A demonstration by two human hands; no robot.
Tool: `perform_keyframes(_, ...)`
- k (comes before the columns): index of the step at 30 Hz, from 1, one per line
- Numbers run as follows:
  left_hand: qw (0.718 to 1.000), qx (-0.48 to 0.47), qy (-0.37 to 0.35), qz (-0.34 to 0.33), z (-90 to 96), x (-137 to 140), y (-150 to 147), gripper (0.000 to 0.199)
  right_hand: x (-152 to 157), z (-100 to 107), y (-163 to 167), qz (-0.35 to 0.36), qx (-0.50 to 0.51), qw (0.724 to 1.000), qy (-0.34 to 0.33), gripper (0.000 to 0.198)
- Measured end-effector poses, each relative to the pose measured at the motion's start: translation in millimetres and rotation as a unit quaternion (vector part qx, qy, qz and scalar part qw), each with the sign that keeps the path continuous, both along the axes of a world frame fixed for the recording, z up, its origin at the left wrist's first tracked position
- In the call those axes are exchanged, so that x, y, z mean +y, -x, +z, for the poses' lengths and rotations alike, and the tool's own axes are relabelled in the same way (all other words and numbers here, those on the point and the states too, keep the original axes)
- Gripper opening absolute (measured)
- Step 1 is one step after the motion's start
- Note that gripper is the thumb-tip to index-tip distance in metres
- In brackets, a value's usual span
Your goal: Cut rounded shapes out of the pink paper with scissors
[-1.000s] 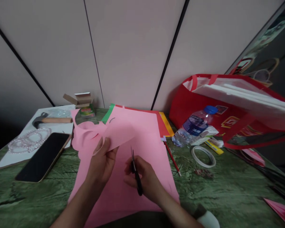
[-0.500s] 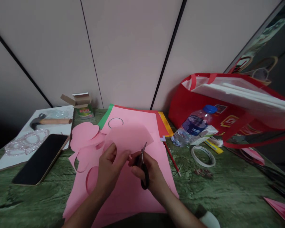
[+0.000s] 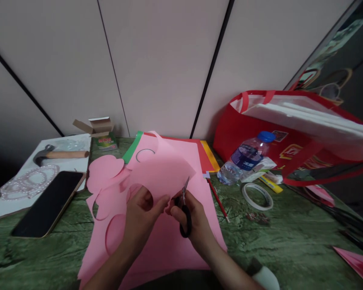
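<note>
My left hand (image 3: 143, 207) is closed on a piece of pink paper (image 3: 163, 171), thumb and fingers pinching its near edge. The piece is raised above a stack of larger pink sheets (image 3: 181, 249). In my right hand (image 3: 192, 209) is a pair of scissors (image 3: 186, 215) with black handles, its blades pointing up and away beside the paper's right part. The fingertips of both hands nearly meet at the paper's lower edge. Cut pink rounded pieces (image 3: 105, 173) lie to the left of my hands, along with thin curved offcuts.
On the left are a black phone (image 3: 48, 203), a bead string (image 3: 33, 183) and a hammer (image 3: 60, 154). To the right lie a red pencil (image 3: 218, 199), a tape roll (image 3: 257, 196), a water bottle (image 3: 245, 159) and a red bag (image 3: 260, 125). A small open box (image 3: 105, 141) stands by the wall.
The held paper has turned and lifted, and a strip of it now sticks up at the far side. Both hands keep their grips. The whole view has shifted slightly.
</note>
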State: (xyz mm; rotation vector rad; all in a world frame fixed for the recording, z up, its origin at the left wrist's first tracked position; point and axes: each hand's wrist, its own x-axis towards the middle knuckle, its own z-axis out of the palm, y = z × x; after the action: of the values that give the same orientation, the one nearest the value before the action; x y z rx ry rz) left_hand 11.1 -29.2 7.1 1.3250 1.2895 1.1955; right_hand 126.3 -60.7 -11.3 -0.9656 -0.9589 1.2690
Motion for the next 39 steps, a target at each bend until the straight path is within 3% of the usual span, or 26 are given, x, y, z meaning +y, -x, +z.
perform_keyframes(8, 0.998, 0.046, 0.027, -0.022, 0.0, -2.1, -0.4, 0.033, 1.0, -2.5, 0.4, -0.034, 0.008, 0.999, 0.028, 0.023)
perform_keyframes(12, 0.997, 0.048, 0.042, -0.034, -1.7, -3.5, -1.6, 0.038, 1.5, 3.5, -1.1, -0.021, 0.017, 1.000, -0.003, 0.020)
perform_keyframes(30, 0.997, 0.043, 0.027, -0.063, -9.6, -9.2, -4.5, 0.033, 1.9, -4.1, -6.6, -0.049, -0.039, 0.998, -0.025, 0.018)
perform_keyframes(39, 0.996, 0.040, 0.013, -0.080, -8.3, -9.0, -3.7, 0.035, 2.8, 4.3, -6.5, -0.061, -0.019, 0.998, -0.024, 0.020)
